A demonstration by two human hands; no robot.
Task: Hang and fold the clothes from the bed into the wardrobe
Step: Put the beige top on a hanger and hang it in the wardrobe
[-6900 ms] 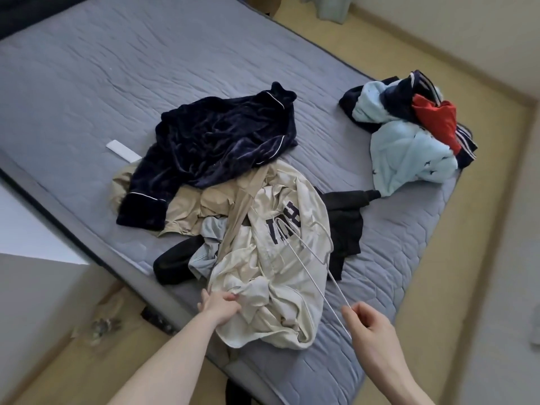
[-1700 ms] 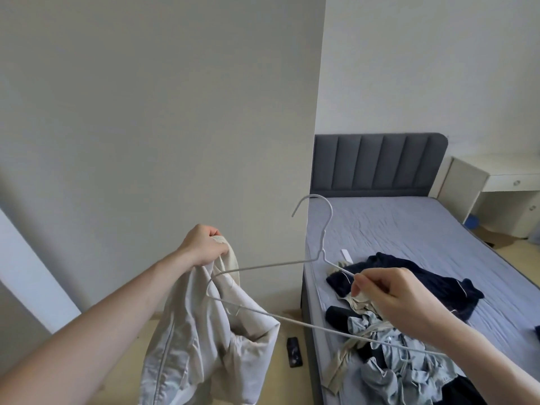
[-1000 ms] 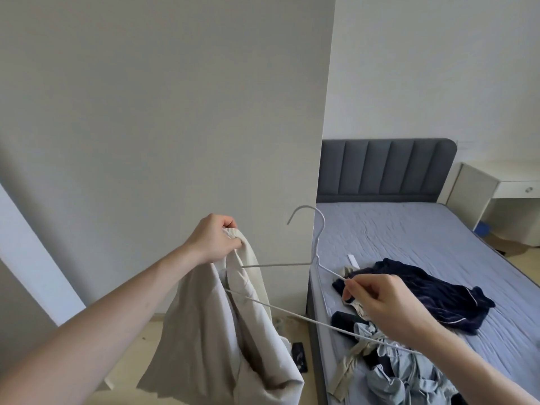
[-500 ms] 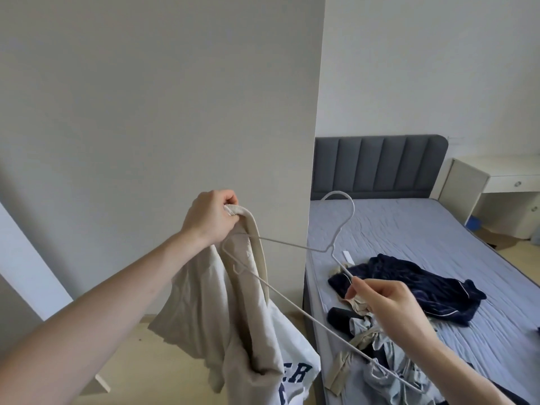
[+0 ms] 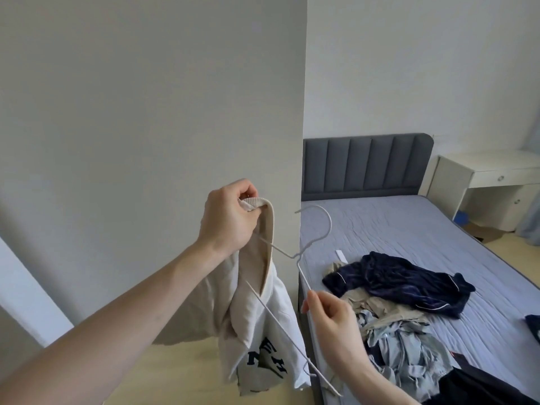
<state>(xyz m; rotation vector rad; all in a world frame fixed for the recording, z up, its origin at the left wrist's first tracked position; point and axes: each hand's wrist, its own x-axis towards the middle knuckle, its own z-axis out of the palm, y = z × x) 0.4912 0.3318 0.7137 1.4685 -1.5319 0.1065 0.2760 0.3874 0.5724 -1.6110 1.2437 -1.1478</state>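
Observation:
My left hand [image 5: 226, 216] grips the ribbed collar of a cream sweatshirt [image 5: 257, 325] with dark lettering, which hangs down in front of the wall. My right hand [image 5: 330, 323] pinches one arm of a white wire hanger [image 5: 317, 232]. The hanger is tilted, its hook pointing up, and its left shoulder is inside the sweatshirt's neck opening. On the grey bed [image 5: 409, 229] lie a navy velvet garment [image 5: 406, 282], a beige piece [image 5: 380, 305] and pale blue clothes [image 5: 409, 355] in a heap.
A tall white panel [image 5: 175, 112] stands directly ahead, left of the bed. The grey padded headboard [image 5: 365, 165] is behind the bed. A white desk [image 5: 491, 182] stands at the far right. A small white object [image 5: 341, 255] lies on the mattress.
The hanger has tilted steeper and its left end has gone deeper into the sweatshirt's neck. My right hand has dropped lower, and the sweatshirt's lettering shows more.

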